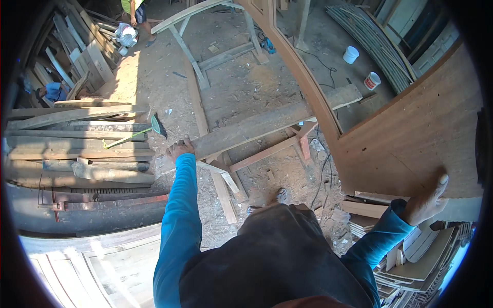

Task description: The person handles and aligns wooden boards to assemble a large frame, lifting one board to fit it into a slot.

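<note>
One long, weathered brown wooden plank (257, 123): could tip or slide off the reddish wooden trestle (267, 154) beneath, if pressed hard at its left end.
Large brown wooden panel with curved frame (411, 138): could topple, if poorly braced.
Left hand (181, 149): resting on plank's left end; closure hidden, cannot tell; plank toward 2 o'clock.
Right hand (425, 203): open, with panel at 12 o'clock; contact unclear.
</note>
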A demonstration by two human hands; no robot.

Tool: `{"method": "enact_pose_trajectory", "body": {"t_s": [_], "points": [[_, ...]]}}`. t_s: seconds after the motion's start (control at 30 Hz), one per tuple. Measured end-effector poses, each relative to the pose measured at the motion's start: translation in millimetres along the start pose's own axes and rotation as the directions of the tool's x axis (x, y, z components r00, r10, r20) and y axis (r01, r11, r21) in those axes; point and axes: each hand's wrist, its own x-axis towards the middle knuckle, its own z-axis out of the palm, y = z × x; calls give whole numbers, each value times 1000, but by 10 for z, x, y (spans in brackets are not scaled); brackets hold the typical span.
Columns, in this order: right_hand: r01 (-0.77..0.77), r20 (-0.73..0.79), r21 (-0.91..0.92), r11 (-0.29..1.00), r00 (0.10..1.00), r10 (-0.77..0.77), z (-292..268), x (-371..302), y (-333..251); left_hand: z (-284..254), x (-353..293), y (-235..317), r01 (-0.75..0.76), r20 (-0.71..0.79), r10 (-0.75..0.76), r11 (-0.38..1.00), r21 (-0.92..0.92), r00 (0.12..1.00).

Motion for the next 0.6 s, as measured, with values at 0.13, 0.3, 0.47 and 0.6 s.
{"method": "enact_pose_trajectory", "body": {"t_s": [0.13,0.3,0.47,0.6], "points": [[-33,-66,-96,995,997,26,-32,-13,79,-8,17,-50,52,46,-51,998,-20,998],[-28,-121,-268,963,993,-5,-93,22,122,-153,-43,18,58,74,-54,997,-41,996],[-119,-158,-251,961,984,80,-88,15,94,-128,-64,-20,69,108,-66,997,-20,992],[-127,65,55,990,990,124,-100,45,150,-177,-70,-13,76,151,-77,997,16,986]]}}
